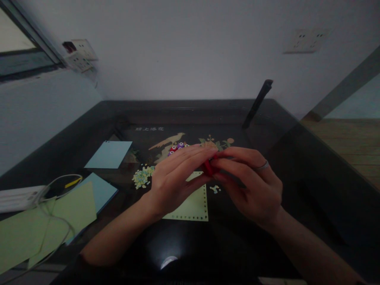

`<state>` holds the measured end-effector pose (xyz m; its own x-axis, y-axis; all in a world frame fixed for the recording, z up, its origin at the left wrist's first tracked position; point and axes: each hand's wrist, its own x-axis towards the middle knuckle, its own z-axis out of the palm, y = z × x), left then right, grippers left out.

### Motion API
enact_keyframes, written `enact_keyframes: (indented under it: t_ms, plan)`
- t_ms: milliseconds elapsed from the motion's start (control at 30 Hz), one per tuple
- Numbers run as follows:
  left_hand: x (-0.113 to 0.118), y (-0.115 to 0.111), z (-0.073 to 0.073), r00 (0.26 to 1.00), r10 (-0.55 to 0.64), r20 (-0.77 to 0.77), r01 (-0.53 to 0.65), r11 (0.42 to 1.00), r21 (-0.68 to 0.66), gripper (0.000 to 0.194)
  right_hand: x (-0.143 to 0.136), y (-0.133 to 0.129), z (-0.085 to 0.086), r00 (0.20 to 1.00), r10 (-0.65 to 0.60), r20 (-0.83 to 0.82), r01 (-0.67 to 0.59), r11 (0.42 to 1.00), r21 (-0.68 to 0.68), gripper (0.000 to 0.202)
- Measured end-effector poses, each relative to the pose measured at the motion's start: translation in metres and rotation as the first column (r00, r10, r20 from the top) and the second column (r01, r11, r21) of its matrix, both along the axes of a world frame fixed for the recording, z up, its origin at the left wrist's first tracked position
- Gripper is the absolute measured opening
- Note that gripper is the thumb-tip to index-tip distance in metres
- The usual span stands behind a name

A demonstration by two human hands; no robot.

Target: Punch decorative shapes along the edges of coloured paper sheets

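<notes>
Red object [209,168], small, raised above the middle of the table [231,245], pinched between both hands. Mostly covered by fingers; can't tell exact type.

Left hand [175,178]: gripping, long fingers laid nearly straight over the top of the red object, thumb beneath. Right hand [255,184]: gripping too, curled, fingertips against the same object from the right; ring [263,165] on one finger.

Below left hand, toward the near edge of the table: yellow-green sheet [192,206], small holes in rows along its right and near sides, far part hidden by the hand. Just beside its right side, small cluster of paper bits [215,189]. On its left, larger heap of yellow and blue bits [142,177].

Beyond left hand: red and purple eye-marked balls [179,146], partly hidden, beside bird picture [170,140] on the tabletop. Behind both hands, flower picture [222,143].

Toward left edge: pale blue sheet [109,154], lying flat. Nearer the near left corner: yellow-green papers [78,206] overlapping blue paper [107,192], white cable [71,175] looped across, white box [18,200] alongside. Near far right corner: black rod [257,105], tilted right. On wall [192,51] past far edge: socket plate [307,40].
</notes>
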<state>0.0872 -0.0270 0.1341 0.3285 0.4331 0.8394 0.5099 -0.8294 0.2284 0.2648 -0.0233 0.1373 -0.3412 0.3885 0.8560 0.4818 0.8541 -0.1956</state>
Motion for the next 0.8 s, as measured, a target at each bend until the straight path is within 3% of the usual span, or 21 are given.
enact_keyframes:
  t_ms: [133, 233, 400, 500, 567, 667, 800]
  plan:
    - [0.002, 0.002, 0.0, 0.999, -0.023, 0.03, 0.024, 0.998, -0.051, 0.041, 0.002, 0.0, 0.002, 0.989, 0.054, -0.139, -0.072, 0.989, -0.129, 0.018]
    - [0.001, 0.005, -0.002, 0.999, -0.029, 0.041, 0.033, 0.994, -0.103, 0.04, 0.002, 0.004, 0.002, 0.947, 0.098, -0.307, -0.217, 0.898, -0.384, 0.019]
    - [0.002, 0.007, -0.003, 0.997, -0.012, 0.071, 0.023, 0.988, -0.154, 0.037, 0.002, 0.015, -0.002, 0.865, 0.125, -0.485, -0.454, 0.607, -0.652, 0.025]
    - [0.002, 0.008, -0.004, 0.995, -0.064, 0.075, 0.075, 0.985, -0.158, 0.035, 0.0, 0.02, -0.007, 0.804, 0.192, -0.563, -0.589, 0.39, -0.708, 0.023]
    - [0.002, 0.008, -0.005, 0.992, -0.094, 0.083, 0.106, 0.982, -0.159, 0.034, -0.001, 0.022, -0.009, 0.763, 0.222, -0.607, -0.646, 0.287, -0.707, 0.024]
    - [0.003, 0.009, -0.008, 0.992, -0.103, 0.07, 0.113, 0.983, -0.145, 0.036, -0.001, 0.023, -0.012, 0.734, 0.269, -0.624, -0.678, 0.23, -0.698, 0.026]
    - [0.003, 0.009, -0.006, 0.998, -0.062, 0.019, 0.063, 0.994, -0.094, 0.039, -0.001, 0.027, -0.018, 0.728, 0.217, -0.65, -0.685, 0.264, -0.679, 0.03]
